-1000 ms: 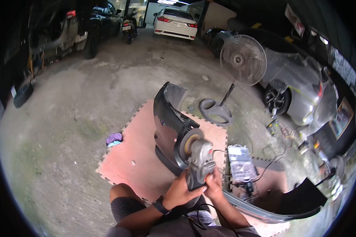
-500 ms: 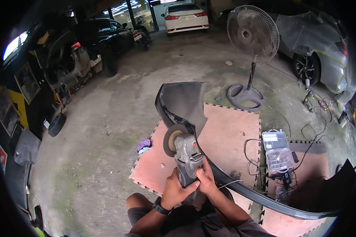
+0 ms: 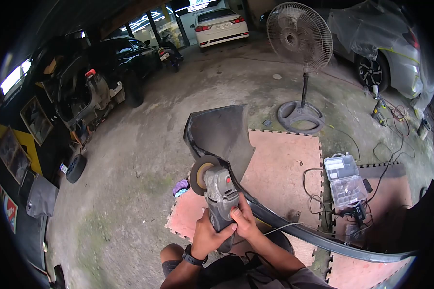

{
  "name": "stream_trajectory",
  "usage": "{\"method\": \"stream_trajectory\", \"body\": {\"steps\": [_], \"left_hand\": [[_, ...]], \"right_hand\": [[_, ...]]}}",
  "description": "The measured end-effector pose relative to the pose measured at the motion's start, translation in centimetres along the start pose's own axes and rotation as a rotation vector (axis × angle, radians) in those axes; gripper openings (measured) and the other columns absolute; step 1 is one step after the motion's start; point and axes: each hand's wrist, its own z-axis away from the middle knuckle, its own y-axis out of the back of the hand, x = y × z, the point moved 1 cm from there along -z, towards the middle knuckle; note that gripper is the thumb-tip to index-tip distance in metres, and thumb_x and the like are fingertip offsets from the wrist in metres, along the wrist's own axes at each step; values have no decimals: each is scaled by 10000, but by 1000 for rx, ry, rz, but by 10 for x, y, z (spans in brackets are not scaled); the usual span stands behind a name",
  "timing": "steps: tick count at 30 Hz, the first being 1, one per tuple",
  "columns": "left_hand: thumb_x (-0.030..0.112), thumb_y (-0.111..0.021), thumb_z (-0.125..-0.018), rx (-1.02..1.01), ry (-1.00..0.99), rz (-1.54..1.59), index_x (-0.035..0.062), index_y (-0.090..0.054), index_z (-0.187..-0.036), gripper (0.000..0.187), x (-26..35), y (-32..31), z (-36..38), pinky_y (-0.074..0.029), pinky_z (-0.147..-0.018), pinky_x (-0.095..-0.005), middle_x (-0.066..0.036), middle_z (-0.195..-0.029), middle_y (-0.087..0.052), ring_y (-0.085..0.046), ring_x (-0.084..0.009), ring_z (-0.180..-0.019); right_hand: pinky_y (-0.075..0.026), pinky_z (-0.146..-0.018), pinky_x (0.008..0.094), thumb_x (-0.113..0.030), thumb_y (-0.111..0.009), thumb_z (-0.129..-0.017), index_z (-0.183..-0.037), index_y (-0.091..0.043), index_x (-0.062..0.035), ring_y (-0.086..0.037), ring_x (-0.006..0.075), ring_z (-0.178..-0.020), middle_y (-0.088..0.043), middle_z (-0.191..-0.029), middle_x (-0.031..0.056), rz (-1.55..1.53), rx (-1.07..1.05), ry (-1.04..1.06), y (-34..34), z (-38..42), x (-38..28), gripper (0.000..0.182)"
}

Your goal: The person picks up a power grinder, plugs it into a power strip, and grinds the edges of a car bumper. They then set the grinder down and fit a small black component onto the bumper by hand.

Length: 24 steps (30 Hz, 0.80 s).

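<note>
My left hand (image 3: 208, 236) is wrapped round the lower body of a grey angle grinder (image 3: 220, 195), and my right hand (image 3: 245, 220) grips its other side, thumb across the casing. The grinder's round disc (image 3: 201, 175) faces left and overlaps the edge of a dark car fender (image 3: 220, 129) in this view. That fender's long, thin arm (image 3: 294, 230) curves away to the right, passing beyond my right forearm. A dark band sits on my left wrist.
Pink foam mats (image 3: 282, 168) lie under the fender. To the right are a clear plastic case (image 3: 347, 180), loose cables and a cordless tool (image 3: 358, 212). A pedestal fan (image 3: 301, 43) stands ahead. Parked cars, including a white one (image 3: 222, 29), are farther off. A purple cloth (image 3: 180, 186) lies left.
The view has tilted slightly. The grinder, still in both hands, has shifted a little left, its disc now more over the left side of the fender's edge.
</note>
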Motion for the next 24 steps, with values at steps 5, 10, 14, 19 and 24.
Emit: {"method": "stream_trajectory", "body": {"steps": [5, 10, 14, 19, 24], "left_hand": [[268, -859, -769, 22, -9, -11, -50, -574, -1200, 608, 2, -2, -2, -573, -817, -409, -221, -1009, -722, -741, -343, -936], [270, -862, -769, 65, 54, -44, -55, -573, -1197, 610, 3, -4, 10, -573, -818, -409, -227, -1022, -722, -741, -350, -935], [264, -868, -762, 86, 22, -20, -56, -569, -1207, 624, -12, -2, 26, -576, -828, -406, -228, -1036, -724, -742, -344, -954], [258, -874, -748, 46, 9, -16, -57, -563, -1207, 638, -12, -3, 16, -578, -836, -403, -226, -1012, -730, -748, -339, -945], [270, -855, -764, 22, -15, -22, -58, -557, -1214, 631, -25, -7, 2, -576, -832, -407, -226, -1011, -731, -746, -343, -948]], "right_hand": [[-402, -767, 252, -518, -638, -968, -1210, -479, -34, -477, 73, -858, -531, -958, 4, -26, 9, -20, -1, -3, -2, 564], [-404, -777, 250, -503, -638, -968, -1205, -490, -35, -481, 73, -868, -530, -965, 3, -33, -48, -52, 3, 2, 8, 545], [-421, -818, 251, -466, -644, -968, -1218, -481, -26, -508, 80, -913, -548, -1025, 19, -86, -100, -53, -4, 11, 12, 532], [-438, -873, 274, -478, -661, -961, -1271, -467, -10, -521, 95, -1003, -570, -1122, 45, -119, -107, -21, -2, 6, 5, 594], [-433, -916, 291, -511, -675, -952, -1265, -466, -10, -519, 102, -1032, -566, -1148, 41, -118, -93, -39, 6, -3, 8, 627]]}}
